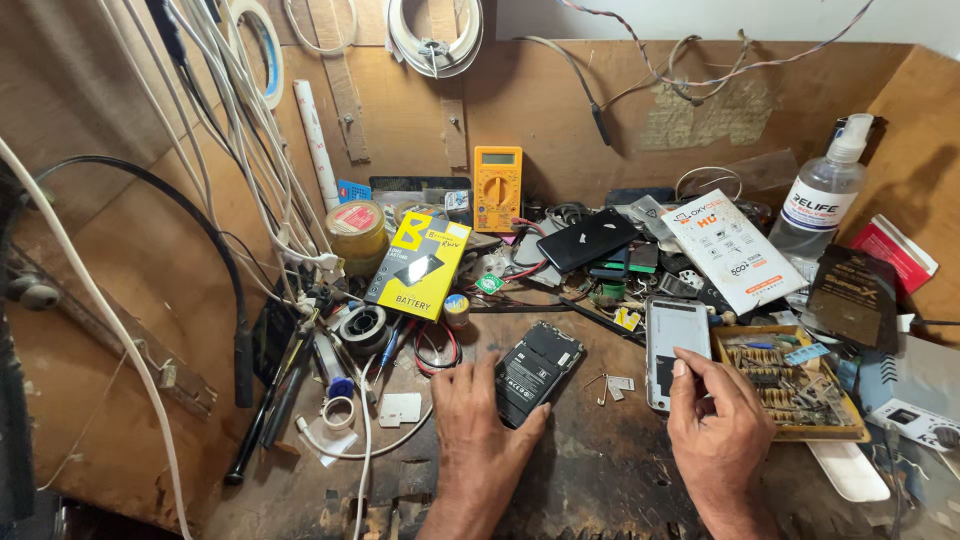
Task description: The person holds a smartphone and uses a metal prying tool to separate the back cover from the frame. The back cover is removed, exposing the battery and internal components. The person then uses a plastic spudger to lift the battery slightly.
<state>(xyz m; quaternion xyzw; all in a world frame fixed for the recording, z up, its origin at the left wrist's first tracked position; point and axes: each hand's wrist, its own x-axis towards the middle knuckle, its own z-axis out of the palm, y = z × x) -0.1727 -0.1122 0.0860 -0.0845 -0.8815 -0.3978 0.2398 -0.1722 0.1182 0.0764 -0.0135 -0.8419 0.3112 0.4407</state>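
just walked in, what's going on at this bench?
A person is at a cluttered wooden bench with a phone taken apart. The left hand rests on the opened phone body, which lies with its insides up. The right hand touches the lower edge of the silver back cover lying beside it. A few small metal parts lie between the two. A tray of small parts sits right of the cover; a yellow multimeter leans against the back wall.

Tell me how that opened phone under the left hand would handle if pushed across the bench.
The opened phone lies flat, so it would likely slide, not roll. With its back off and insides exposed, it is probably fragile. The left hand already steadies its lower end.
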